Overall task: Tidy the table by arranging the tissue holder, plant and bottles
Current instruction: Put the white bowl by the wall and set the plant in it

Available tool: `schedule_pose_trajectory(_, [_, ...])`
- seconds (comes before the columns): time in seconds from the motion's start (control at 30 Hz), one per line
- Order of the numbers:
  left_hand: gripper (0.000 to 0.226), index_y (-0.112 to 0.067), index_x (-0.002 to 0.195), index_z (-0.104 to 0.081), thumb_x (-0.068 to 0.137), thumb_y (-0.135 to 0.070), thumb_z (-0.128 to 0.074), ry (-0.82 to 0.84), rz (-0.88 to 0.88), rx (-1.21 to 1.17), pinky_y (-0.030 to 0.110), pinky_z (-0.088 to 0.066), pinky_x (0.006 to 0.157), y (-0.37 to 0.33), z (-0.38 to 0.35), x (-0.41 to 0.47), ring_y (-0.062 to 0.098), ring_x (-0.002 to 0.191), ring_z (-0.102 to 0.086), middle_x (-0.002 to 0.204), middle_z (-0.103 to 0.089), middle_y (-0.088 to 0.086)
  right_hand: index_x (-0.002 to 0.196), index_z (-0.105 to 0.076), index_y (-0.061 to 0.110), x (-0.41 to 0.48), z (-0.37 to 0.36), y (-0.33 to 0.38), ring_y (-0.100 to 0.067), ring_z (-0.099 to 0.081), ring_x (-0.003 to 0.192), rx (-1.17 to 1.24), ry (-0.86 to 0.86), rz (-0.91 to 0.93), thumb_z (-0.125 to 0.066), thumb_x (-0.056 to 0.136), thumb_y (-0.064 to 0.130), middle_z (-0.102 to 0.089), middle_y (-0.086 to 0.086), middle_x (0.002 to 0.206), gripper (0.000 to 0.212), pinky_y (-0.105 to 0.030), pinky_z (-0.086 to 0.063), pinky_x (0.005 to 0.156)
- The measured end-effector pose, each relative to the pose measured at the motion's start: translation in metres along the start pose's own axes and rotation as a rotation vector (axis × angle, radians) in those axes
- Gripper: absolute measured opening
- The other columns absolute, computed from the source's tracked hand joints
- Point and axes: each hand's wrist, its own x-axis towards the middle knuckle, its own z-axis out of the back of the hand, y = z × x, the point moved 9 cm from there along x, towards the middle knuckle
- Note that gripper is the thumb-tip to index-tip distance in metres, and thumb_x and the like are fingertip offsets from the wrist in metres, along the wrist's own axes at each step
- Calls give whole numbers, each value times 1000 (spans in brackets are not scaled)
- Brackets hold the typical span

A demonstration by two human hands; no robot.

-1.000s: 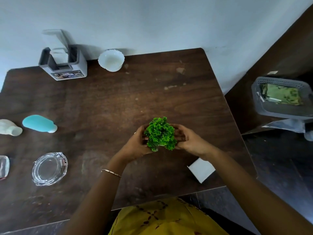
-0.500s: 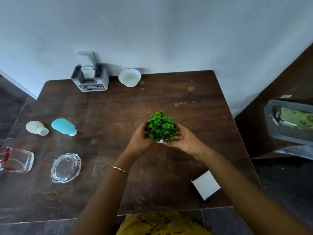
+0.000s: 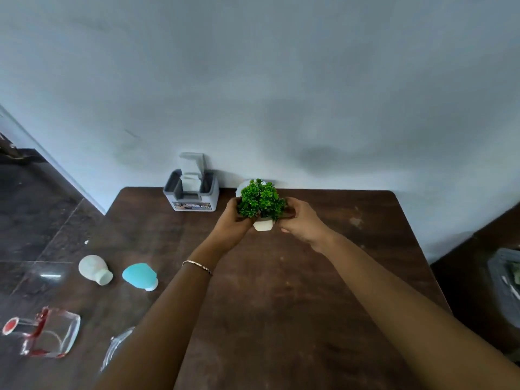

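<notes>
A small green plant [image 3: 260, 200] in a white pot is held between both hands above the far part of the dark wooden table [image 3: 323, 277]. My left hand [image 3: 235, 222] grips its left side and my right hand [image 3: 299, 220] its right side. The grey tissue holder [image 3: 194, 194] stands against the wall, just left of the plant. A white bottle [image 3: 94, 268] and a turquoise bottle [image 3: 139, 275] lie on their sides at the table's left.
A white bowl [image 3: 241, 187] sits against the wall, mostly hidden behind the plant. A clear glass jar with red trim [image 3: 47, 332] lies at the near left, a glass ashtray [image 3: 116, 347] beside it. A grey bin [image 3: 506, 285] stands right of the table.
Both hands have carried the plant away from me toward the wall, up to the tissue holder and bowl. The view has tilted upward, and the white card at the near edge has left it.
</notes>
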Motion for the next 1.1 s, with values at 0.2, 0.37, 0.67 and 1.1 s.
schedule_pose_trajectory(0.2, [51, 1, 127, -48, 80, -5, -68, -82, -39, 166, 40, -50, 96, -10, 29, 71, 30, 110, -61, 121, -60, 19, 111, -62, 9, 75, -8, 5, -22, -63, 73, -30, -39, -75, -66, 74, -1, -68, -9, 91, 39, -47, -57, 78])
schedule_pose_trajectory(0.37, [58, -8, 131, -41, 80, -10, -68, -92, -50, 201, 43, -49, 97, 6, 32, 114, 27, 109, -62, 125, -58, 13, 119, -57, 15, 118, -17, -8, -32, -66, 85, -50, -5, -113, -61, 79, 3, -64, -4, 112, 41, -50, -56, 72])
schedule_pose_trajectory(0.67, [62, -6, 130, -38, 79, -18, -71, -19, -36, 252, 46, -48, 97, 33, 17, 147, 30, 113, -58, 129, -53, 15, 121, -56, 10, 150, -19, -30, -21, -62, 89, -140, -38, -130, -60, 80, 0, -63, -8, 114, 42, -28, -49, 63])
schedule_pose_trajectory(1.1, [72, -10, 139, -31, 77, -10, -66, -29, -24, 395, 49, -40, 105, 49, 6, 146, 34, 126, -45, 137, -45, 16, 129, -49, 15, 155, -17, -41, -26, -69, 85, -357, -42, -98, -60, 81, 1, -61, -9, 122, 51, -33, -59, 61])
